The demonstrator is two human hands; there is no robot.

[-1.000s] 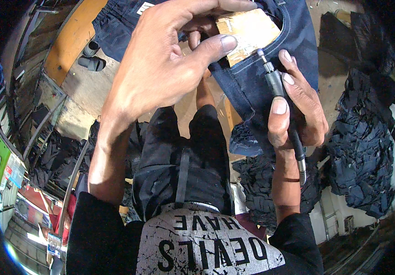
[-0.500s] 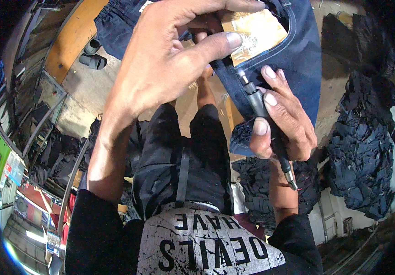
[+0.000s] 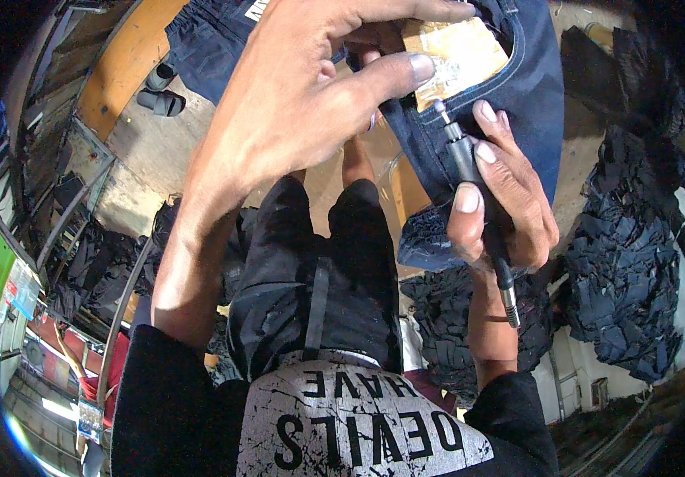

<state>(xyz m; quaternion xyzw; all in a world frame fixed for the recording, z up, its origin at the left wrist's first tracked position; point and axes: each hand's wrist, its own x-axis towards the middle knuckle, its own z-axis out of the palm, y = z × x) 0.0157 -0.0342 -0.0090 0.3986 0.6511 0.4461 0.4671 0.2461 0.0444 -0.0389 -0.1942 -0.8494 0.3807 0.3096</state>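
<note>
In my right hand (image 3: 509,203) is a slim black rotary grinder (image 3: 462,155), its fingers wrapped round the barrel. The grinder's small rounded tip points away from me and sits at the stitched pocket edge of a dark blue denim garment (image 3: 541,103); whether it touches the cloth I cannot tell. A yellow-brown taped block (image 3: 474,60) shows in the curved pocket opening. My left hand (image 3: 295,111) grips this block, thumb on its face and forefinger stretched over its far edge. The other left fingers are partly hidden behind the block and cloth.
A heap of dark cloth pieces (image 3: 625,254) stands at the right, with another pile (image 3: 470,326) beside my right forearm. More dark garments (image 3: 207,48) lie at the far left, near black slippers (image 3: 161,102). A person in red (image 3: 116,374) is at the lower left.
Both hands have shifted slightly to the right along with the block and pocket. The grinder's tip has moved a little farther away and right, staying close to the pocket edge.
</note>
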